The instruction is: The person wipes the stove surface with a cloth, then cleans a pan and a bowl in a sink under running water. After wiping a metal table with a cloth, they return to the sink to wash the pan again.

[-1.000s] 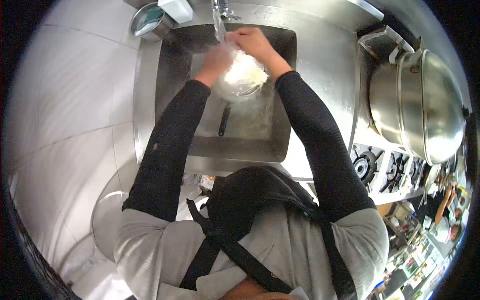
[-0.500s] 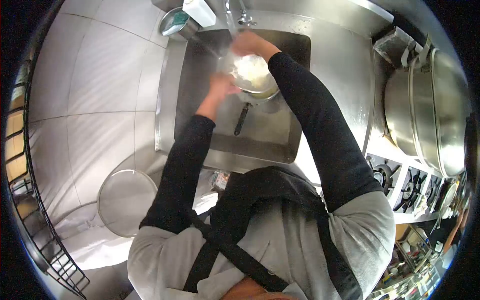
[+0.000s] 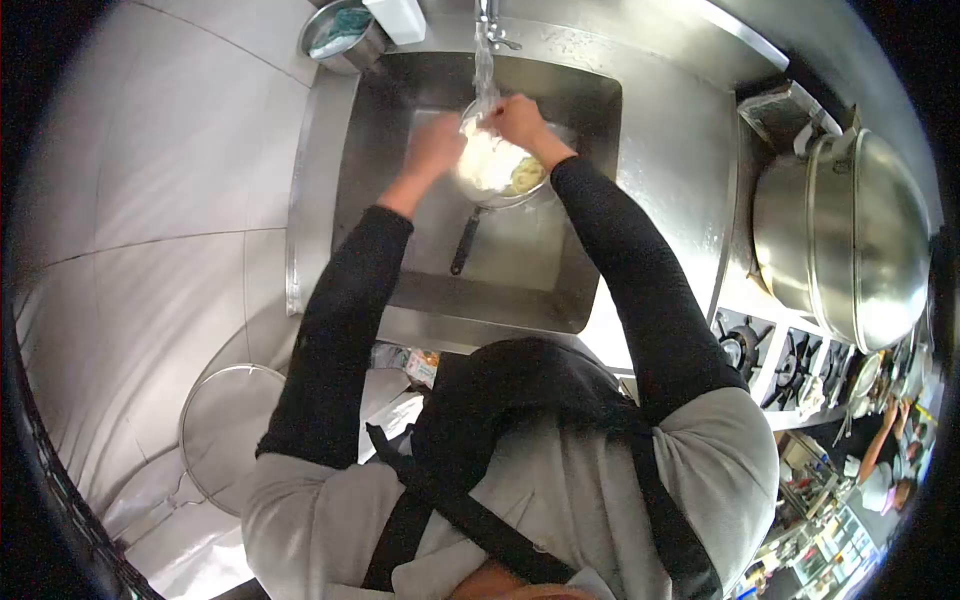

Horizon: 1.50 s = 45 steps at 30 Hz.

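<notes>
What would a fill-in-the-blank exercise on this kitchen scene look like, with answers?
From the faucet runs a stream of ____.
The handle is inside the metal ____ under the faucet.
The left hand and right hand, both at the pale food, emerge from sleeves coloured ____.

Missing words: water; sink; black.

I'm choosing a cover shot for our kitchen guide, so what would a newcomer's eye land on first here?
Probably the glaring white, pale food in the sink, with the left hand and right hand beside it. Running water falls just above it. Next comes the big, shiny steel pot to the right of the sink.
</notes>
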Each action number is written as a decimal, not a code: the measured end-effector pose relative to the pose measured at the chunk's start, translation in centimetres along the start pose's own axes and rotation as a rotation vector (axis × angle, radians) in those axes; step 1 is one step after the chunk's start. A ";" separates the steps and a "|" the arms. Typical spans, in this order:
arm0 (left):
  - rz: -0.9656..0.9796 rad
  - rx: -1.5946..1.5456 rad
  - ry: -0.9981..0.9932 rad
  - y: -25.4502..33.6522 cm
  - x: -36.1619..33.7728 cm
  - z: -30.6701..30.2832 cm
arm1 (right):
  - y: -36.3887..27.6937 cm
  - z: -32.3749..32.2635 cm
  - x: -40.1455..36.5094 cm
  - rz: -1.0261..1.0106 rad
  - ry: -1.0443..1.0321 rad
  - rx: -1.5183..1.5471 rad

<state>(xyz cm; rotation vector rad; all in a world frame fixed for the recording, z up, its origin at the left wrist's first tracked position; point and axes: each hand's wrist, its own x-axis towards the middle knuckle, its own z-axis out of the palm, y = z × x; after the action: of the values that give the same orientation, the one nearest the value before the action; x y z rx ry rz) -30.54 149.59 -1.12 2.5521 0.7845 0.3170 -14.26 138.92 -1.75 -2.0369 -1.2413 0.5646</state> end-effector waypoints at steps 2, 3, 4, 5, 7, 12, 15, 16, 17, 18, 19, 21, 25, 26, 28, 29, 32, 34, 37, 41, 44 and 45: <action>0.243 0.115 0.008 0.5 2.0 1.0 | 0.1 -1.4 0.8 -0.098 0.105 -0.344; 0.251 0.105 0.008 1.0 2.6 1.4 | 0.4 -1.8 1.4 -0.124 0.040 -0.480; 0.206 0.169 -0.024 2.0 3.3 1.5 | 0.6 -2.2 1.7 -0.150 -0.025 -0.616; 0.158 0.235 -0.057 2.7 4.0 1.5 | -0.6 -3.1 0.7 -0.144 -0.023 -0.620; 0.059 0.155 -0.170 3.3 5.9 1.3 | -3.2 -3.6 -1.9 0.720 -0.245 0.763; -0.324 -0.193 -0.343 2.2 9.7 3.7 | -1.0 -0.8 -5.5 0.144 -0.109 0.423; -0.203 -0.212 -0.063 3.6 8.3 2.0 | -2.8 -4.5 -3.4 0.122 0.049 0.052; -0.086 -0.087 0.168 4.5 7.3 1.2 | -3.3 -5.4 -2.4 0.098 0.080 0.011; -0.086 -0.088 0.167 4.1 6.1 0.9 | -3.2 -5.9 -0.6 0.074 0.110 -0.030; 0.129 -0.114 0.228 3.0 4.7 0.4 | -1.8 -5.3 1.8 0.075 0.109 -0.029; 0.348 -0.138 0.288 2.7 3.4 0.0 | 0.3 -4.1 4.8 -0.126 0.102 -0.291; 0.206 -0.325 0.323 4.6 -0.9 -1.5 | -0.2 -3.0 6.4 -0.325 0.103 -0.550; -0.405 -1.088 0.187 4.7 -3.6 -3.3 | -2.6 0.9 5.8 -0.620 0.017 -0.614; -0.520 -1.260 0.140 3.6 -3.6 -3.6 | -2.4 2.4 5.8 -0.738 -0.036 -0.541; -0.810 -1.528 -0.194 1.5 -2.5 -4.3 | -8.9 -0.4 -1.2 -0.347 -0.363 -0.314; -0.959 -1.619 -0.518 0.7 -0.9 -4.7 | -7.1 1.5 -2.3 -0.402 -0.300 -0.176; -0.322 -0.577 -0.225 0.9 2.0 -0.2 | -4.2 1.2 -6.9 -0.255 -0.186 0.089; -0.125 -0.255 -0.019 4.3 3.8 -0.4 | -2.8 -0.2 -9.2 -0.053 -0.131 0.226; 0.169 0.041 -0.043 6.3 5.8 1.4 | -0.4 -1.6 -10.8 0.309 0.053 0.003; 0.113 0.214 -0.133 6.4 4.3 0.6 | 0.9 -2.0 -9.5 0.038 0.321 0.283; 0.022 0.148 -0.119 1.6 2.8 1.4 | -5.3 -6.8 -5.8 0.071 0.113 0.453; 0.022 0.156 -0.122 -1.1 2.2 2.9 | -7.2 -7.5 -4.5 0.035 0.142 0.334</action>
<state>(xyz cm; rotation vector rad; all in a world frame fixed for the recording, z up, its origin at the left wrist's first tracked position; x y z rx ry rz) -28.28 150.66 -3.96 2.6974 0.7628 0.1083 -15.68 134.73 8.75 -1.7865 -0.9585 0.5898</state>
